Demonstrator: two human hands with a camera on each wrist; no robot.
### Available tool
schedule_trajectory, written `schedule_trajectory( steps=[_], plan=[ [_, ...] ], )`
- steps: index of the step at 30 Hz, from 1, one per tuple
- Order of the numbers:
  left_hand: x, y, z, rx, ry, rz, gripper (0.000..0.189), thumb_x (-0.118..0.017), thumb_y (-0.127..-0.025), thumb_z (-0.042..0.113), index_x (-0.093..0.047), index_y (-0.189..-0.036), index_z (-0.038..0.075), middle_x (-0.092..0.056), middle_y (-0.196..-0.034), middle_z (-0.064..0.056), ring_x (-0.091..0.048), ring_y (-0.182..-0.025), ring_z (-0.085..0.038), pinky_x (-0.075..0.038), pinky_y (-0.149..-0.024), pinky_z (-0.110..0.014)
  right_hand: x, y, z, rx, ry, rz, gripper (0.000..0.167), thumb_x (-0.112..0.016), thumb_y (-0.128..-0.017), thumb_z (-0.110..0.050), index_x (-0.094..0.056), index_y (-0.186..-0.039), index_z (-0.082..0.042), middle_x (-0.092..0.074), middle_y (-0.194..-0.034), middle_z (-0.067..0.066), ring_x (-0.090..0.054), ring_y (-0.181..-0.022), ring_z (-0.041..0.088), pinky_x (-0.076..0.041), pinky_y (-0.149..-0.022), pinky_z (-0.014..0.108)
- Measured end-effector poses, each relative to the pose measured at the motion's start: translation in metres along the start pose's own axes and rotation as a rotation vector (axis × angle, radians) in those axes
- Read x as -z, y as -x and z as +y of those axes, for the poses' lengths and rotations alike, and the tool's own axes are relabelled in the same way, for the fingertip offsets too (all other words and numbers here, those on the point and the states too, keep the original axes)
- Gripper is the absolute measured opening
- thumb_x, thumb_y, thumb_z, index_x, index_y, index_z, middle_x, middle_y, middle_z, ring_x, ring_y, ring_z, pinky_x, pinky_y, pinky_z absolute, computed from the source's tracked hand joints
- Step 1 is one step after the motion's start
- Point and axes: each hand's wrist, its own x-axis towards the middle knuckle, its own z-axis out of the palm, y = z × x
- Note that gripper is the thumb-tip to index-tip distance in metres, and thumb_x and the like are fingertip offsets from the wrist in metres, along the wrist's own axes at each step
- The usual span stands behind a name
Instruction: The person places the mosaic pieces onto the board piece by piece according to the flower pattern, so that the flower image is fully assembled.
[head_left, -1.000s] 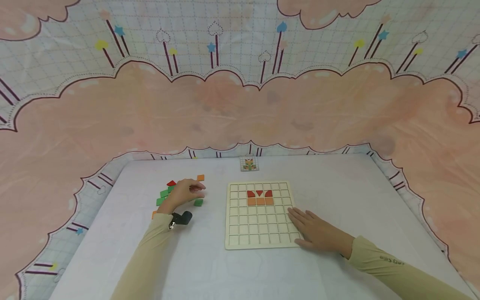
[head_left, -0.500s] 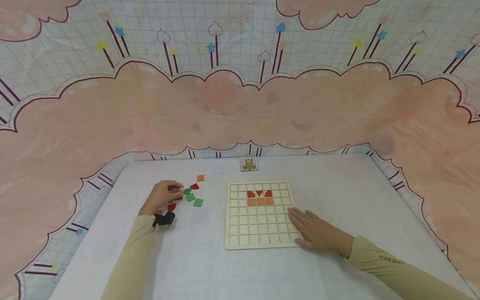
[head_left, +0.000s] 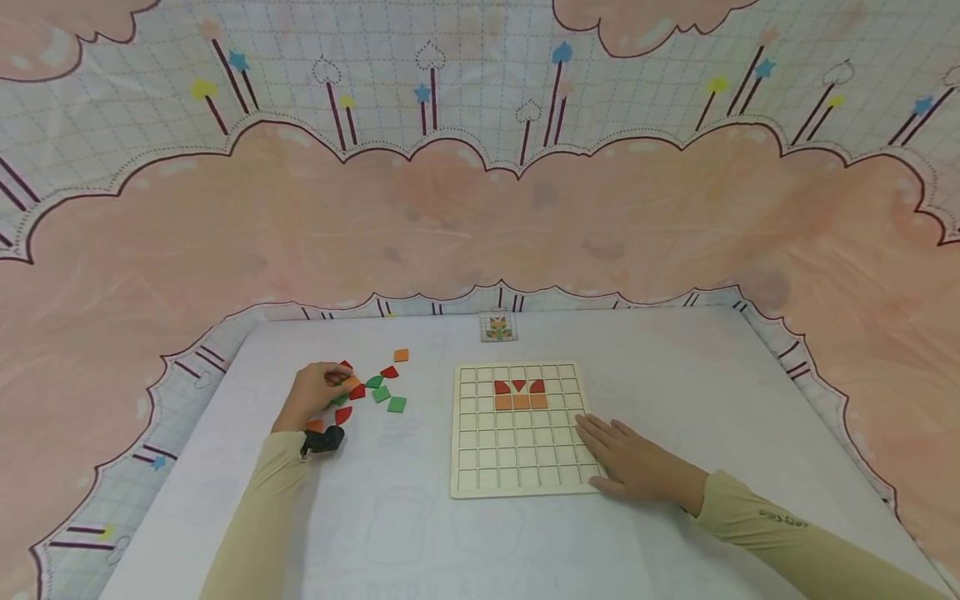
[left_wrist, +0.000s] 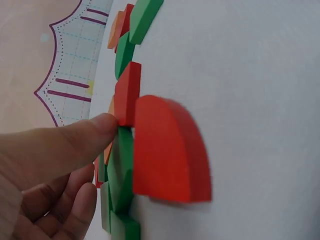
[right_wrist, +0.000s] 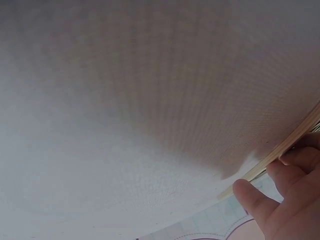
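Observation:
My left hand point(head_left: 310, 395) is at the loose pile on the left, thumb and fingers pinching an orange square tile point(head_left: 352, 382). In the left wrist view the thumb point(left_wrist: 90, 134) covers part of that tile, beside green tiles point(left_wrist: 121, 172) and red ones. A red curved-edge tile point(left_wrist: 167, 150) lies nearest that camera. Flat and with straight fingers, my right hand point(head_left: 637, 467) rests on the right edge of the cream grid board point(head_left: 517, 457). Red tiles point(head_left: 502, 387) top a row of orange squares point(head_left: 521, 402) in the board's upper part.
A small pattern card point(head_left: 498, 327) with a coloured flower design lies behind the board. Around the left hand are scattered green tiles point(head_left: 397, 405), red tiles point(head_left: 389, 372) and a separate orange tile point(head_left: 401, 355). Patterned cloth point(head_left: 480, 225) rises behind the white table point(head_left: 420, 533).
My left hand has drawn back leftward over the pile, uncovering green and red tiles, and an orange tile now shows between its fingertips. The right hand stays on the board.

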Motion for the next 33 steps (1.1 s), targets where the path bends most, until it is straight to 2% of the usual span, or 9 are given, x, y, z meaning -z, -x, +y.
schedule_trajectory(
  steps=[3, 10, 17, 20, 24, 29, 33],
  plan=[
    [-0.002, -0.001, 0.001, -0.002, 0.0, 0.002, 0.029, -0.068, -0.084, 0.009, -0.066, -0.11, -0.004, -0.064, -0.104, -0.022, -0.058, -0.09, -0.028, -0.049, -0.08, -0.039, 0.001, 0.0, 0.0, -0.002, -0.002, -0.004, 0.071, -0.049, -0.093, -0.042, -0.028, -0.145, 0.002, -0.026, -0.154, 0.016, -0.027, -0.141, 0.033, -0.031, -0.109, 0.051],
    [-0.005, -0.002, 0.004, 0.057, 0.035, -0.014, 0.03, -0.069, -0.084, 0.012, -0.066, -0.111, -0.001, -0.063, -0.107, -0.02, -0.055, -0.09, -0.027, -0.047, -0.079, -0.033, 0.002, 0.0, -0.001, -0.003, 0.001, -0.005, 0.071, -0.05, -0.093, -0.042, -0.029, -0.145, 0.002, -0.027, -0.153, 0.016, -0.028, -0.141, 0.033, -0.032, -0.109, 0.051],
    [-0.004, -0.003, -0.005, 0.055, 0.012, 0.0, 0.031, -0.068, -0.084, 0.012, -0.065, -0.111, -0.002, -0.063, -0.106, -0.021, -0.058, -0.095, -0.03, -0.049, -0.084, -0.041, 0.003, -0.001, -0.002, -0.011, -0.009, -0.016, 0.072, -0.049, -0.093, -0.043, -0.028, -0.145, 0.001, -0.027, -0.154, 0.016, -0.028, -0.141, 0.033, -0.031, -0.109, 0.051],
    [-0.003, -0.003, -0.006, 0.073, 0.0, -0.004, 0.03, -0.069, -0.085, 0.014, -0.066, -0.111, -0.001, -0.063, -0.107, -0.021, -0.056, -0.093, -0.029, -0.048, -0.082, -0.039, 0.003, 0.0, -0.001, -0.01, -0.006, -0.012, 0.072, -0.049, -0.093, -0.043, -0.028, -0.145, 0.001, -0.026, -0.154, 0.016, -0.027, -0.141, 0.033, -0.031, -0.109, 0.051],
    [-0.002, -0.002, -0.004, 0.09, -0.008, -0.013, 0.03, -0.069, -0.085, 0.015, -0.066, -0.111, -0.001, -0.061, -0.108, -0.021, -0.052, -0.091, -0.028, -0.046, -0.081, -0.037, 0.002, 0.0, -0.001, 0.0, 0.001, 0.003, 0.071, -0.049, -0.094, -0.043, -0.029, -0.145, 0.002, -0.027, -0.153, 0.017, -0.028, -0.141, 0.033, -0.032, -0.109, 0.051],
    [-0.002, -0.001, 0.002, 0.074, -0.009, -0.033, 0.032, -0.069, -0.085, 0.014, -0.066, -0.112, -0.003, -0.059, -0.111, -0.024, -0.051, -0.093, -0.03, -0.046, -0.085, -0.043, 0.001, 0.0, -0.001, 0.005, 0.008, 0.015, 0.071, -0.049, -0.094, -0.043, -0.029, -0.145, 0.002, -0.028, -0.153, 0.017, -0.029, -0.14, 0.033, -0.032, -0.109, 0.051],
    [-0.003, -0.003, 0.005, 0.067, -0.005, -0.063, 0.033, -0.068, -0.086, 0.014, -0.065, -0.113, -0.003, -0.059, -0.11, -0.024, -0.052, -0.095, -0.03, -0.046, -0.085, -0.042, 0.002, 0.0, -0.001, 0.006, 0.001, 0.019, 0.071, -0.05, -0.093, -0.043, -0.029, -0.145, 0.002, -0.028, -0.153, 0.017, -0.029, -0.14, 0.033, -0.032, -0.108, 0.051]
  ],
)
